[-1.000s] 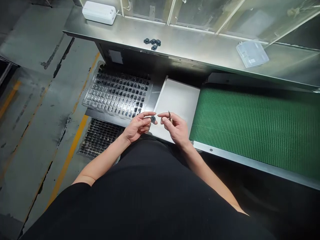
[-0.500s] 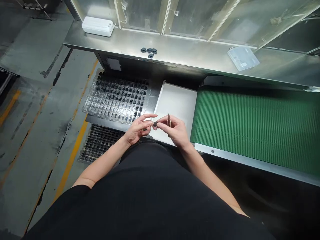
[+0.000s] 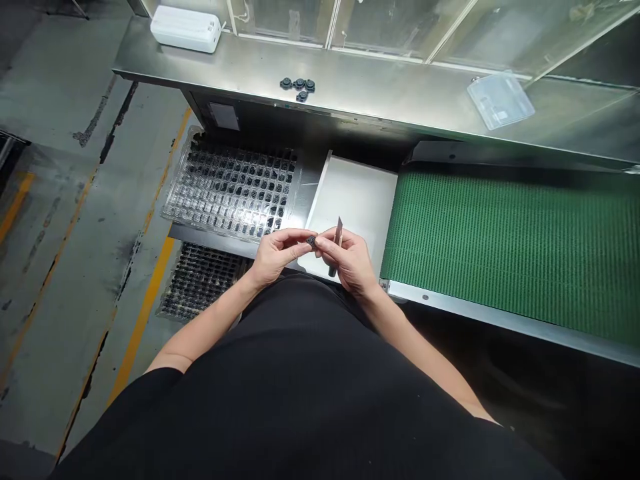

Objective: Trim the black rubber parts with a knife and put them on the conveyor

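My left hand [image 3: 273, 259] pinches a small black part [image 3: 311, 241] between thumb and fingers. My right hand [image 3: 353, 264] is closed around a knife [image 3: 339, 227], its pointed blade up and its dark handle end showing below the fingers. The right thumb and fingertip also touch the black part from the other side. Both hands hover over the near edge of a white board [image 3: 360, 193]. To the left of them lies a clear plastic tray [image 3: 175, 200] with rows of pockets, many with black parts in them.
A second tray [image 3: 200, 283] of black parts sits lower left. To the right runs a green ribbed conveyor belt [image 3: 500, 247]. On the metal ledge [image 3: 380, 100] are several black parts [image 3: 300, 85], a white device [image 3: 185, 30] and a clear plastic box [image 3: 501, 101].
The black part has been turned between my fingertips, and my left index finger has come down onto it. The knife has shifted in my right hand, showing its handle end. The view has tilted slightly.
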Motion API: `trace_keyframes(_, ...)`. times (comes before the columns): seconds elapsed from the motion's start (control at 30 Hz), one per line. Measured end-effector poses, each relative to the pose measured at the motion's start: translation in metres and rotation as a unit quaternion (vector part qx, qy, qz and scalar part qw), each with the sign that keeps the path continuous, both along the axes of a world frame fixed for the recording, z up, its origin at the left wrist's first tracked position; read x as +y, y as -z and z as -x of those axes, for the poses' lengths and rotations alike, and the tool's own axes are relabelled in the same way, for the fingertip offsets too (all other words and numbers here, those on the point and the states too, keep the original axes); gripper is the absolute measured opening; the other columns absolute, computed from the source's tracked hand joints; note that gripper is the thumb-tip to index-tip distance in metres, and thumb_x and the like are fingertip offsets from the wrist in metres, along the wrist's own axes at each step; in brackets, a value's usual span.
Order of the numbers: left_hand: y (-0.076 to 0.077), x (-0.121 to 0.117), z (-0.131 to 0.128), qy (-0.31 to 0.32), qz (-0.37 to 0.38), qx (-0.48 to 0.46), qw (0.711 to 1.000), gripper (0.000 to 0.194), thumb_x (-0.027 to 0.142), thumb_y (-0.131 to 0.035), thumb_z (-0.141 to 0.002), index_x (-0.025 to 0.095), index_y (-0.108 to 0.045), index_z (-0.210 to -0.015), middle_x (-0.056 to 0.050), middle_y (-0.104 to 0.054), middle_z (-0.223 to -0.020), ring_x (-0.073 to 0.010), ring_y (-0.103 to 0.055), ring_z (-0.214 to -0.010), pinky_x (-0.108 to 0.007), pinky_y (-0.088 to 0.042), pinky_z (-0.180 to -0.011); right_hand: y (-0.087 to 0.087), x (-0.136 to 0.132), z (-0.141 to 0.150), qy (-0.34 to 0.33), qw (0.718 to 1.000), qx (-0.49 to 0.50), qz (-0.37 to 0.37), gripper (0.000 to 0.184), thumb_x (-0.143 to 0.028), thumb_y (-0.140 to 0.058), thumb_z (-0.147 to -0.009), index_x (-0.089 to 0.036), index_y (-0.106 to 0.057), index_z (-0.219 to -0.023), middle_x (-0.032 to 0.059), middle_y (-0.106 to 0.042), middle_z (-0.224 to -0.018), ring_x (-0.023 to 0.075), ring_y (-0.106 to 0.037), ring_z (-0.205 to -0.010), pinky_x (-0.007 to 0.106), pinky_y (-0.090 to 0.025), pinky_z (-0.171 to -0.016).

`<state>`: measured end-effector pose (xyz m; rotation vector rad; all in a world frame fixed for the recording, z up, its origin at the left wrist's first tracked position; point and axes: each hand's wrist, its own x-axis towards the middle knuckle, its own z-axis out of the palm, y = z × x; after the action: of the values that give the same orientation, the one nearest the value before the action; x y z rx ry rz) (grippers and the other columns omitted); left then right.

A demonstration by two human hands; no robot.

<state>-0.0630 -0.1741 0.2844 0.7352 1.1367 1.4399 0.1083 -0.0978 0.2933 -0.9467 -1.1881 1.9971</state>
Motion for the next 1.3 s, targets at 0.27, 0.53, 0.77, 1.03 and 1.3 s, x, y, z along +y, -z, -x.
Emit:
trace_keyframes(0.27,-0.001,-0.003,0.003,0.01,0.004,0.025,1.0,0.036,0.041,-0.097,-0.083,0.019,-0.091,-0.111,-0.013,-0.086,-0.107,-0.0224,-0.079,-0.093,-0.033,-0.063,-0.088,0.004,0.002,0.001,-0.01,1.0,-0.012,-0.008,0.051,-0.061,-0.098,-0.078,-0.018,-0.073,-0.081,0.0005,-0.062,-0.063,0.009,-0.037,-0.051,0.025,-0.024,-0.047)
trace_keyframes(0.53,0.002,-0.007,0.001,-0.006,0.028,0.006,1.0,0.04,0.044,-0.098,-0.08,0.017,-0.091,-0.108,-0.011,-0.083,-0.091,-0.0168,-0.071,-0.077,-0.028,-0.056,-0.072,0.01,-0.003,0.001,-0.012,0.999,-0.031,-0.018,0.049,-0.061,-0.095,-0.082,-0.017,-0.074,-0.082,0.0014,-0.063,-0.065,0.0099,-0.037,-0.052,0.026,-0.023,-0.048)
trace_keyframes(0.77,0.008,-0.006,0.0,0.006,0.026,-0.006,1.0,0.043,0.047,-0.097,-0.081,0.015,-0.091,-0.109,-0.011,-0.081,-0.086,-0.0154,-0.063,-0.069,-0.026,-0.047,-0.062,0.011,-0.005,-0.001,-0.007,0.996,-0.058,-0.074,0.048,-0.061,-0.091,-0.087,-0.017,-0.073,-0.079,0.0027,-0.063,-0.066,0.011,-0.039,-0.054,0.027,-0.028,-0.049)
trace_keyframes(1.03,0.017,-0.004,-0.002,0.033,0.039,-0.04,0.998,0.05,0.051,-0.097,-0.082,0.013,-0.089,-0.115,-0.005,-0.07,-0.072,-0.0052,-0.037,-0.051,-0.022,-0.024,-0.048,0.014,-0.004,-0.007,0.007,0.989,-0.095,-0.112,0.049,-0.064,-0.089,-0.089,-0.018,-0.073,-0.082,0.0033,-0.064,-0.069,0.0145,-0.048,-0.061,0.028,-0.037,-0.053)
trace_keyframes(1.3,0.015,-0.007,0.002,0.024,0.054,-0.07,0.996,0.05,0.048,-0.1,-0.077,0.012,-0.089,-0.11,-0.005,-0.07,-0.073,-0.0037,-0.035,-0.05,-0.023,-0.02,-0.048,0.019,-0.004,-0.006,-0.013,0.981,-0.116,-0.158,0.048,-0.064,-0.085,-0.093,-0.018,-0.074,-0.084,0.0026,-0.065,-0.069,0.0154,-0.05,-0.061,0.029,-0.04,-0.056)
